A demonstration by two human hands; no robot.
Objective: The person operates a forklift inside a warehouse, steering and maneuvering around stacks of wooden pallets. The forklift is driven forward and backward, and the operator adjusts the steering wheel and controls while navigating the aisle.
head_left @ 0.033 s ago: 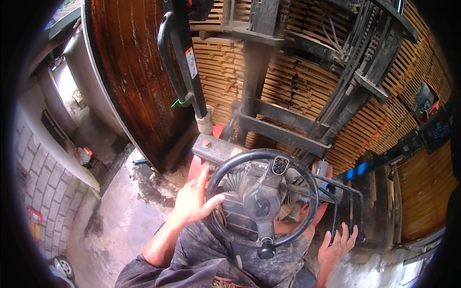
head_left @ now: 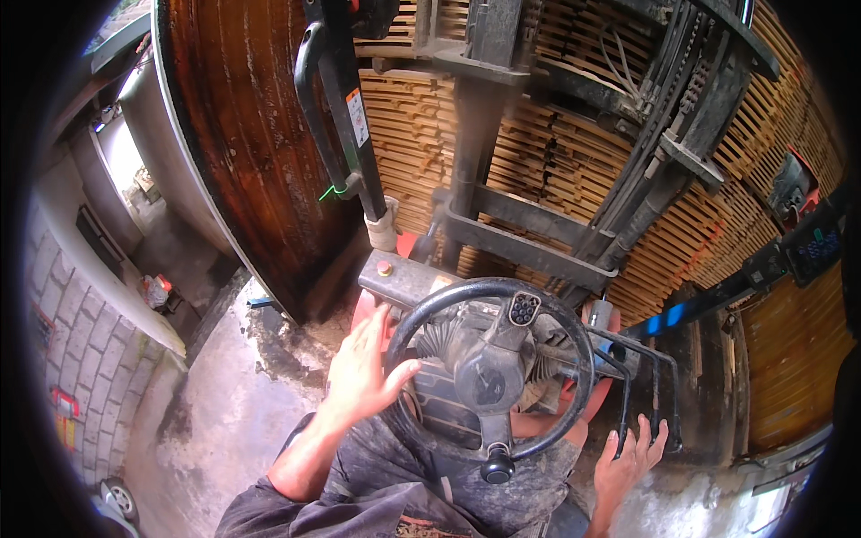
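My left hand is open at the left rim of a black steering wheel, fingers stretched forward and thumb held apart over the rim. It is not wrapped round the wheel; whether the palm touches the rim is hard to see. A black spinner knob sits on the wheel's near side. To the right of the wheel, my right hand has its fingers curled over the lower ends of the bent black control levers. Its palm is hidden.
Ahead stands the forklift's dark mast, before tall stacks of wooden slats. A red button tops the grey console left of the wheel. A large brown panel rises at the left, with a block wall beyond.
My left hand and forearm have shifted very slightly beside the wheel. The right hand, the levers and the wheel look unmoved.
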